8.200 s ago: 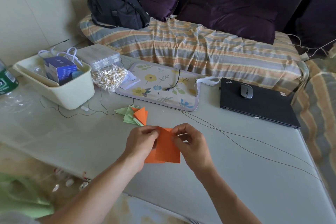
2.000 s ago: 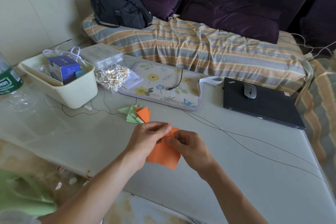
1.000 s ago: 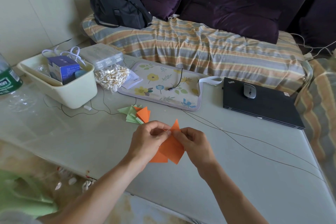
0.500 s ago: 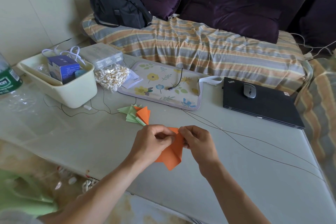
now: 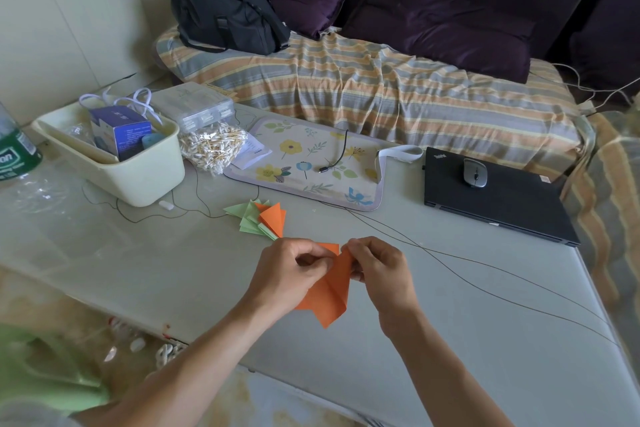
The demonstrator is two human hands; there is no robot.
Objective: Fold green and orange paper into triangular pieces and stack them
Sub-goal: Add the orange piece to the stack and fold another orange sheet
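Compared with half a second before, the orange paper [image 5: 329, 291] is hanging lower, its long axis pointing down toward the person. The left hand [image 5: 294, 274] and right hand [image 5: 377, 270] are both pinching its top edge, above the worktop [image 5: 450, 340], near the folded pile [image 5: 261, 220].

We hold our left hand [image 5: 291, 270] and right hand [image 5: 375, 269] close together in front of us, fingers curled in a pinch, knuckles up, both bare forearms reaching in from below.

Home living room: cushioned sofa [image 5: 398, 14], table [image 5: 450, 340]
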